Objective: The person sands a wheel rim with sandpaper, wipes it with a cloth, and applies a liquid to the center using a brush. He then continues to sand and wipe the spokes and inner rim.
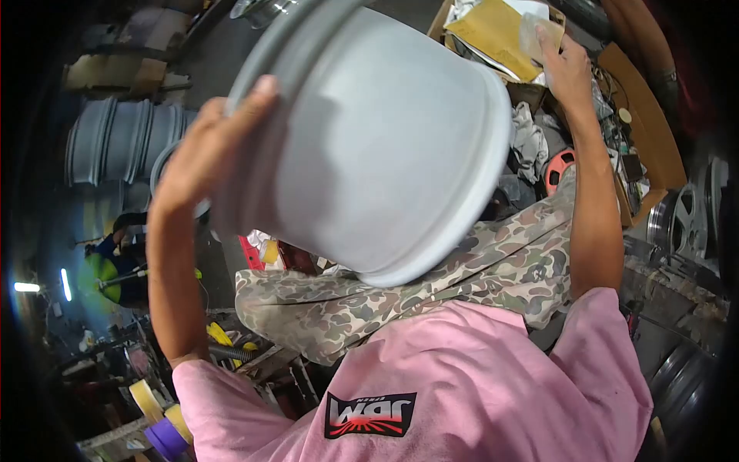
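A large wheel rim [392, 131], coated matte light grey, leans tilted across my lap, over the camouflage trousers [493, 254]. My left hand [204, 150] grips its edge on the left, thumb lying on the barrel; the hand is slightly blurred. Up at the right, clear of the rim, my right hand [568, 65] pinches a pale rectangular piece [533, 37], whose exact kind I cannot make out. Just behind that piece lies a yellow-brown sheet [493, 35] on top of a cardboard box.
Several grey rims [115, 142] are lined up at the left. An open cardboard box [643, 115] of clutter stands at the right, near bare metal wheels [689, 219]. Tape rolls [146, 400] sit at lower left. Another person's arm [643, 35] shows at upper right.
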`<act>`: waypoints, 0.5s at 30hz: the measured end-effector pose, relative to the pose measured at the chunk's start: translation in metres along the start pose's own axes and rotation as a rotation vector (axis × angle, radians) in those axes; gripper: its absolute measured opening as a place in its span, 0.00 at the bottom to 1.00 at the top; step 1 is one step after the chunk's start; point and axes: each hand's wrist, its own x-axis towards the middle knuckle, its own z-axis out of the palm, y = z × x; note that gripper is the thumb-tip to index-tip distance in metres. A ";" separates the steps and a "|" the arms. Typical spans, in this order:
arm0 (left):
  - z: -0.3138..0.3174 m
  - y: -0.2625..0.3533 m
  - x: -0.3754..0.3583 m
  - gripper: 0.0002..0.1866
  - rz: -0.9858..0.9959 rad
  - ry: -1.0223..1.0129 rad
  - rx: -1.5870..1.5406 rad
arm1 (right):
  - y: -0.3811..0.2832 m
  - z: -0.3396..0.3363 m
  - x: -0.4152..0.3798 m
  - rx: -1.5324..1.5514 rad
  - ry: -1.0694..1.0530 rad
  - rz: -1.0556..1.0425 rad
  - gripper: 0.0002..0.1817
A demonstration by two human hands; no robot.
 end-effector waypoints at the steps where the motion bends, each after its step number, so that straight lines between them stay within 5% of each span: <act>1: 0.000 -0.012 0.014 0.38 0.000 0.155 -0.028 | 0.003 -0.005 -0.003 -0.012 -0.011 0.019 0.26; 3: -0.016 -0.034 0.044 0.38 -0.057 0.193 -0.021 | -0.008 -0.015 -0.006 0.239 -0.053 0.046 0.25; 4: -0.044 -0.051 0.065 0.39 -0.096 -0.068 0.049 | -0.012 -0.017 -0.008 0.244 -0.054 0.051 0.25; 7: -0.051 -0.143 0.121 0.45 0.082 0.361 0.084 | -0.035 -0.021 -0.015 0.323 -0.114 0.164 0.26; 9: -0.053 -0.188 0.160 0.48 -0.019 0.508 0.243 | -0.046 -0.022 -0.022 0.281 -0.141 0.120 0.26; 15: -0.057 -0.156 0.204 0.49 0.028 0.396 0.391 | -0.056 -0.011 -0.022 0.160 -0.173 -0.060 0.26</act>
